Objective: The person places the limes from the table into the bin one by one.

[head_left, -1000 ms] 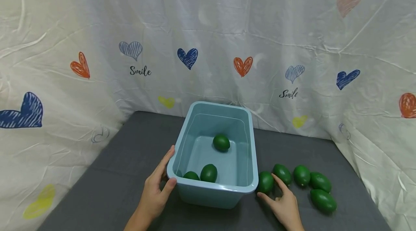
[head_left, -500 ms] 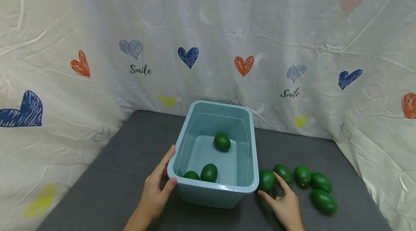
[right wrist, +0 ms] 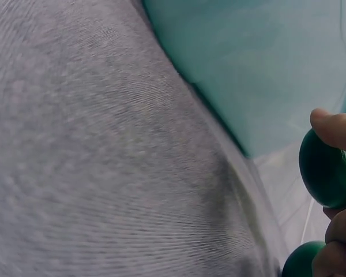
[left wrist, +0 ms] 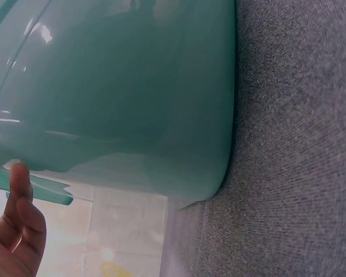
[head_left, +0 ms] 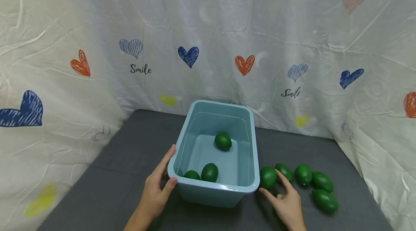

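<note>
A light blue plastic bin (head_left: 214, 187) stands on the dark cloth, with 3 limes visible inside: one lime (head_left: 222, 141) toward the far end, another lime (head_left: 209, 172) near the front, and a third lime (head_left: 192, 175) partly hidden by the front wall. My left hand (head_left: 156, 191) holds the bin's near left corner, thumb at the front and fingers along the side. Just right of the bin, my right hand (head_left: 286, 202) pinches a green lime (head_left: 268, 178) between thumb and fingers; in the right wrist view this lime (right wrist: 326, 170) appears raised off the cloth.
Several loose limes lie right of the right hand: one lime (head_left: 284, 171) behind its fingertips, then another lime (head_left: 303, 175), a lime (head_left: 322, 181) and a nearer lime (head_left: 325, 201). Dark grey cloth (head_left: 130, 151) covers the table. A heart-printed curtain (head_left: 208, 35) hangs behind.
My right hand has lifted the pinched lime slightly and shifted a little to the right. The left hand stays at the bin's corner. The head view has shifted slightly.
</note>
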Tool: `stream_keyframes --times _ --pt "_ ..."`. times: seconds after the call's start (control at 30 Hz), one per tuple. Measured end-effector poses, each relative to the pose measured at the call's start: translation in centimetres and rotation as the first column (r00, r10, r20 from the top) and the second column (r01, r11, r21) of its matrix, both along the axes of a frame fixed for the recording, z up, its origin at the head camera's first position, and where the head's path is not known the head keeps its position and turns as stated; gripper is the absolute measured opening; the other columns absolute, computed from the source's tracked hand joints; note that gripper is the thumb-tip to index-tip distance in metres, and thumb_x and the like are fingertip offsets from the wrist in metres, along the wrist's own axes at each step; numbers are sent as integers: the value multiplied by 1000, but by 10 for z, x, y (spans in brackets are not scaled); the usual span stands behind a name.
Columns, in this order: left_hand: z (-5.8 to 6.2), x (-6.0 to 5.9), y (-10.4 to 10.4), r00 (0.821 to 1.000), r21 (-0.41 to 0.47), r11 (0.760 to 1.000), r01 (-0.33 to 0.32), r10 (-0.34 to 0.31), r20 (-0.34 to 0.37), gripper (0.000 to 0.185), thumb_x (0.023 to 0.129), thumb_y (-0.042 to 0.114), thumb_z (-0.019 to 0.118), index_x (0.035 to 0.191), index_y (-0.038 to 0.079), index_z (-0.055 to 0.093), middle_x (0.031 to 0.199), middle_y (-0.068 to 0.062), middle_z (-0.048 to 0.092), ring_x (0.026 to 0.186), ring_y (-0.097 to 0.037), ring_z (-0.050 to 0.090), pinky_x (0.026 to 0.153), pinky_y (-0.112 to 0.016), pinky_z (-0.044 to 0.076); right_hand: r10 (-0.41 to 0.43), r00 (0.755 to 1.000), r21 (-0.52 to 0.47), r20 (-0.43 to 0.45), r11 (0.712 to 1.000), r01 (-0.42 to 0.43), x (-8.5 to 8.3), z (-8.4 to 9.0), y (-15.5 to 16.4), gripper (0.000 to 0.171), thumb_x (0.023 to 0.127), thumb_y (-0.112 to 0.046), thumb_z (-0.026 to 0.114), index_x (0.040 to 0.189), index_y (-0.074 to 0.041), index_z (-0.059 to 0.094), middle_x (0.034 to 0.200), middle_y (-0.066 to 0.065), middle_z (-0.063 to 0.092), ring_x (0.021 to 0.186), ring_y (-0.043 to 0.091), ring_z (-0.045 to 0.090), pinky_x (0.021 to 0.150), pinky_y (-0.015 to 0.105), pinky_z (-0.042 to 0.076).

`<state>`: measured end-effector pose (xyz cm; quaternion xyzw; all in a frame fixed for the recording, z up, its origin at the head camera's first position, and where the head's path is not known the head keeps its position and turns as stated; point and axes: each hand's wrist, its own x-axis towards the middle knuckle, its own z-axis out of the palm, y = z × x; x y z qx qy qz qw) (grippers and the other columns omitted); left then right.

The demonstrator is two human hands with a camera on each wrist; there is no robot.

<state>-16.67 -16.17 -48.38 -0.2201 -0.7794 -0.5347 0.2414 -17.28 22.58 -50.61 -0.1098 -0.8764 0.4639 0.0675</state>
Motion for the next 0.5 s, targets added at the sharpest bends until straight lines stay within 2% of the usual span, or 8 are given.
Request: stream_keyframes --times 0.23,0.3,0.5 --pt "-3 -1 0 1000 8 1000 4 -4 3 72 103 1 62 168 15 34 171 -9 36 151 -6 41 106 -14 44 -7 998 1 -70 1000 7 0 13 0 89 81 -35 95 156 -16 52 50 -6 36 37 4 29 42 25 34" --pt "-2 -1 0 1000 9 1000 7 -7 -3 72 103 1 62 167 14 34 171 -9 36 151 -7 41 106 -14 44 -1 996 -2 -93 1000 0 -1 18 1 87 81 -34 95 155 -15 53 57 -5 40 37 4 29 42 26 34" --pt "-1 0 0 1000 15 1000 7 -7 -5 73 102 1 63 167 15 34 171 -9 37 151 -6 41 106 -13 44 14 990 2 -140 1000 -14 -2 30 6 86 83 -32 93 156 -16 52 51 -4 36 37 5 28 42 26 36"
